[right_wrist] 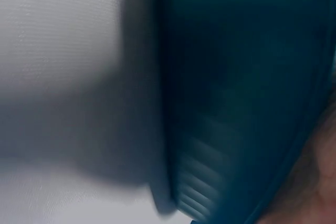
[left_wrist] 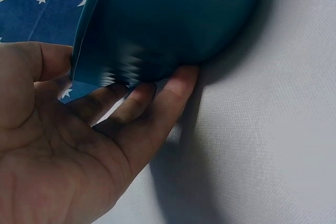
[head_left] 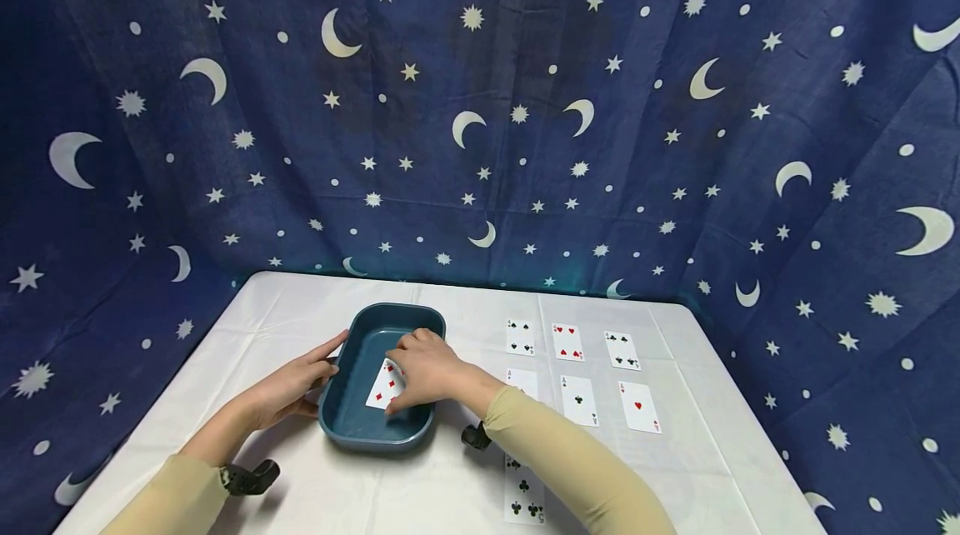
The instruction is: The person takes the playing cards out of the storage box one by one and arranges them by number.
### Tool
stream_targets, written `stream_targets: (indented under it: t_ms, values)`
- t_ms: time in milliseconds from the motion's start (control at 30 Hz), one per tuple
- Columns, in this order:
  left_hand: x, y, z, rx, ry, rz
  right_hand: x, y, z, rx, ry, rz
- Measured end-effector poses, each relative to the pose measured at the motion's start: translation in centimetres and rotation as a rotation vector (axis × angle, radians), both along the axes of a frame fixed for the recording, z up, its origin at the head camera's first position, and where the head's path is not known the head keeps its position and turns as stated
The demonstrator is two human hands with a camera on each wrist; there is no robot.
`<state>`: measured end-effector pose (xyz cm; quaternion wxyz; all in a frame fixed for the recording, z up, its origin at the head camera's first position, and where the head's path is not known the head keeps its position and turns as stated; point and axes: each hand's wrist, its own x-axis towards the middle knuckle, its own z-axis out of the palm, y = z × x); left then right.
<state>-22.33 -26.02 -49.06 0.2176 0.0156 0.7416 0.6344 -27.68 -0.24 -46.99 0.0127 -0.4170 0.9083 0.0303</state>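
A dark teal plastic bin [head_left: 352, 428] stands on the white table. At its left side my left hand [head_left: 288, 389] holds it; in the left wrist view the thumb lies at the rim and the fingers press the outer wall. My right hand [head_left: 431, 368] reaches over the right rim into the bin. Its thumb and fingers curl about a diamond playing card [head_left: 379, 392] low inside, gripping it near the edges. The hand covers part of that card. In the right wrist view the bin's outer wall [right_wrist: 236, 77] fills much of the blurred picture, with only a bit of the hand showing.
Right of the bin, face-up cards lie in rows: a four of spades [head_left: 520, 337], four of hearts [head_left: 567, 342], four of clubs [head_left: 622, 351], ace of clubs [head_left: 579, 402] and ace of hearts [head_left: 639, 407]. A club card [head_left: 523, 495] lies nearer, partly under the right forearm.
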Motion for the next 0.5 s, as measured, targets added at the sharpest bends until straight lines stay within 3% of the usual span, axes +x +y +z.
stream_targets:
  t_ms: [500]
  values:
    - [-0.05, 0.08, 0.02, 0.003, -0.01, 0.007, -0.84, -1.11, -0.6, 0.109, 0.028, -0.038]
